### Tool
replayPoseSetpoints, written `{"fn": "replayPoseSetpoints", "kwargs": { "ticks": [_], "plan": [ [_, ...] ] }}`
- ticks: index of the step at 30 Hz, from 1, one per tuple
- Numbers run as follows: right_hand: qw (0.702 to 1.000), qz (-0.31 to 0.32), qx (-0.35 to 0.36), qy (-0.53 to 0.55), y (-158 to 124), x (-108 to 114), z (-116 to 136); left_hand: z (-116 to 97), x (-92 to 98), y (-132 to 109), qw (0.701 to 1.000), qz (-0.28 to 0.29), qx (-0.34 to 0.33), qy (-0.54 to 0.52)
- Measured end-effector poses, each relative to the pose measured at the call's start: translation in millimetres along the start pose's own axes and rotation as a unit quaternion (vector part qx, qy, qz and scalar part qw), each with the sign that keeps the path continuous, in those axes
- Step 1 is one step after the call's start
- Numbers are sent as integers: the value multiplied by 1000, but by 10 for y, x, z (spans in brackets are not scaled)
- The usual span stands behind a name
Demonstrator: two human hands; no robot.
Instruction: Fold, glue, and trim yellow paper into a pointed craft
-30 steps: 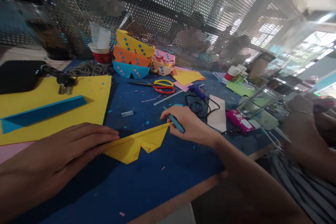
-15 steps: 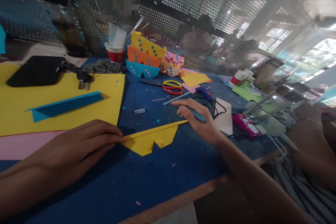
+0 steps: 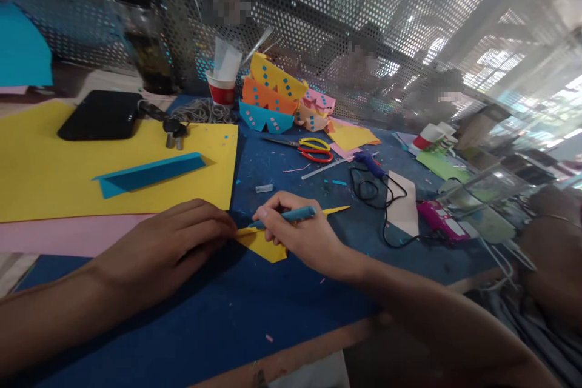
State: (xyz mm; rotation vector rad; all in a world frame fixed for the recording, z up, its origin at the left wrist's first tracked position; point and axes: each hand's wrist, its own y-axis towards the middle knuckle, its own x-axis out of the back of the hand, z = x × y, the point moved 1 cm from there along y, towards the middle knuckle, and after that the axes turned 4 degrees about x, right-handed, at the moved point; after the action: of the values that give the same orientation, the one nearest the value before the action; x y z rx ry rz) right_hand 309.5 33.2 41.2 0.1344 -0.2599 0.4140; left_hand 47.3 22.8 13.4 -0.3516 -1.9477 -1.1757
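My right hand [image 3: 302,233] grips a slim teal pen [image 3: 301,214], its tip end pointing left along the yellow paper's upper edge. Beneath it lies the folded yellow paper [image 3: 266,247], cut with a notch and partly hidden by that hand. My left hand [image 3: 182,239] lies palm down, its fingers together and closed on the paper's left end; the thumb is hidden. A small translucent cap-like piece [image 3: 264,188] lies just beyond my right hand.
Scissors [image 3: 313,149], a glue gun [image 3: 369,163] with a looping cord, and folded paper masks [image 3: 268,116] lie farther back. At left, a folded blue strip [image 3: 152,174], a phone [image 3: 102,115] and keys [image 3: 175,133] rest on a yellow sheet [image 3: 200,194]. Another person's arm [image 3: 550,236] is at right.
My right hand has moved left with the pen from the paper's right end to beside my left hand. My left hand stays on the paper's left end. The view has shifted slightly.
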Motion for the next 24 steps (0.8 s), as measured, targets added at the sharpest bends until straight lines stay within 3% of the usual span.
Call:
{"fn": "replayPoseSetpoints", "kwargs": {
  "ticks": [7, 24],
  "plan": [
    [995, 7, 55, -86, -28, -3, -14, 15, 5, -16, 999, 9, 30, -35],
    [990, 7, 69, -121, -30, -12, -17, 5, 8, -30, 998, 11, 50, -45]
  ]
}}
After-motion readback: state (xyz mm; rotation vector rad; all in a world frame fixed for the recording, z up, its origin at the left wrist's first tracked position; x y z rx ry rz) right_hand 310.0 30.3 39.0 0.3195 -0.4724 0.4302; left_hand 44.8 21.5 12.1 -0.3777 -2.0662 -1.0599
